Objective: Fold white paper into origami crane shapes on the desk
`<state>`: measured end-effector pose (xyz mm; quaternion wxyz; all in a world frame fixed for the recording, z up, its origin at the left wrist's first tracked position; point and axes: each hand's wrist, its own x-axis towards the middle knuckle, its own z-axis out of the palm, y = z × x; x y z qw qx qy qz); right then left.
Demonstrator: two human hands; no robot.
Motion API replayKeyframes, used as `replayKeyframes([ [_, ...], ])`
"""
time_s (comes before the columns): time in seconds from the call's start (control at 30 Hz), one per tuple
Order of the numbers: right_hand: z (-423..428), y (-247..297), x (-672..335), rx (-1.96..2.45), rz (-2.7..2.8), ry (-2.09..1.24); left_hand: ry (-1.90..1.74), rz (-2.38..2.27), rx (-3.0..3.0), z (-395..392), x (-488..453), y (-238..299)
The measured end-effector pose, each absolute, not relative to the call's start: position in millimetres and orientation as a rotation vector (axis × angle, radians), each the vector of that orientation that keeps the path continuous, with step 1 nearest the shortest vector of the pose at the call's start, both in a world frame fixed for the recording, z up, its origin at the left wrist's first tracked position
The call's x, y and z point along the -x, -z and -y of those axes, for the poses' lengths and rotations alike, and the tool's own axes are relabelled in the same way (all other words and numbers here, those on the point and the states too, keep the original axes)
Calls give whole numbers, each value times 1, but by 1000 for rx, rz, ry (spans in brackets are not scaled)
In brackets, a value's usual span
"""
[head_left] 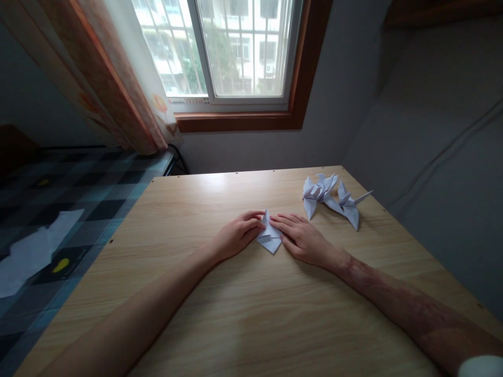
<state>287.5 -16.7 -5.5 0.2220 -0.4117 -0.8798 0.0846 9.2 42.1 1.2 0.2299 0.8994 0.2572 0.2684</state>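
A small, partly folded piece of white paper (pixel 270 238) lies on the wooden table (pixel 243 314) between both hands. My left hand (pixel 238 234) rests to its left, fingers curled, with the fingertips pinching the paper's upper left edge. My right hand (pixel 302 237) lies to its right, fingers stretched toward the paper and pressing on its right side. A raised point of the paper stands up between the fingertips.
Two or three finished white paper cranes (pixel 332 198) sit on the table at the far right. A checked blanket (pixel 66 209) with a white sheet (pixel 33 251) lies to the left. A window (pixel 236 52) and a curtain (pixel 113 78) are behind; grey walls are close on the right.
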Motion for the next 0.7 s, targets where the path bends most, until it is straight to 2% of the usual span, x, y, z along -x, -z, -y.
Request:
replayKeyframes([
  [0.33,17,4,-287,1136,2434,-230,-674,-801,-2594,-39,-11,-3],
  [0.7,17,7,-288,1158,2432,-238,-399,-749,-2787,-44,-5,4],
])
